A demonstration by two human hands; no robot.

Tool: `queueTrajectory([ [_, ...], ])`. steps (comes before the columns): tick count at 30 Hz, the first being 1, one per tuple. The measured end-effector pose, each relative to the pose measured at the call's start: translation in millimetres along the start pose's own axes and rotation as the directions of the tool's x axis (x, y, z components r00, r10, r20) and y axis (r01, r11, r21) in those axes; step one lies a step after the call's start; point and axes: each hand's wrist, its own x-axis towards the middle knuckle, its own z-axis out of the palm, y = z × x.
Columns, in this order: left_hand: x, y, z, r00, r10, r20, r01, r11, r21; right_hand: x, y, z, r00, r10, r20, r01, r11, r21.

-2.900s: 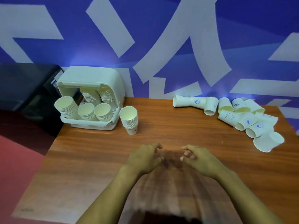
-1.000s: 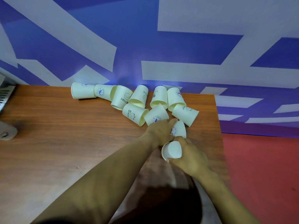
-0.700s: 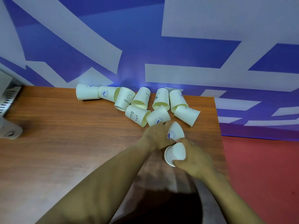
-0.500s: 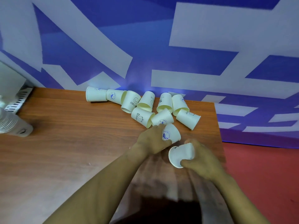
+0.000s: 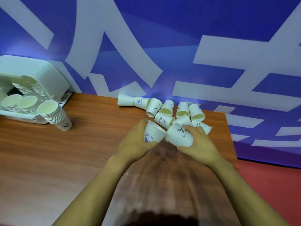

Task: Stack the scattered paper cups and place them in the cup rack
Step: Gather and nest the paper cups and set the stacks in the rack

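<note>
Head view, item 1: left hand [image 5: 136, 141] grips a "Fell Be Fun" cup [image 5: 152, 133] and right hand [image 5: 199, 142] grips a "%" cup [image 5: 179, 135], both now lifted off the worktop [image 5: 65, 160] and turned rim to rim at centre frame, where half a second ago they were merely grasped apart, so nesting looks imminent. Item 2: remaining scattered cups [image 5: 164, 110] lie at 12 o'clock of the hands. Item 3: cup rack [image 5: 40, 74] at 10 o'clock, a finished cup stack [image 5: 55, 115] just beside it.
</note>
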Motion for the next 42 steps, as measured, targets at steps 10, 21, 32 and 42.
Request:
queueTrajectory([
  [10, -27.3, -42.6, -76.2, 0.998, 0.017, -0.057, -0.017, 1.0, 0.01, -22.9, -60.5, 32.6, 0.997, 0.048, -0.06, -0.046, 0.998, 0.034],
  [21, -52.6, -154.7, -230.1, 0.997, 0.025, -0.071, -0.022, 0.999, 0.034, -11.0, -214.3, 125.9, 0.993, -0.099, -0.071, 0.106, 0.989, 0.107],
  [32, -56.1, -215.2, -311.3, 0.984, 0.013, -0.175, -0.011, 1.0, 0.014, 8.5, -299.1, 183.1, 0.981, -0.136, -0.137, 0.151, 0.982, 0.111],
  [42, -53.4, -232.0, -334.7, 0.976, -0.058, -0.212, 0.066, 0.997, 0.027, 48.3, -313.7, 202.9, 0.987, -0.136, -0.081, 0.149, 0.969, 0.198],
])
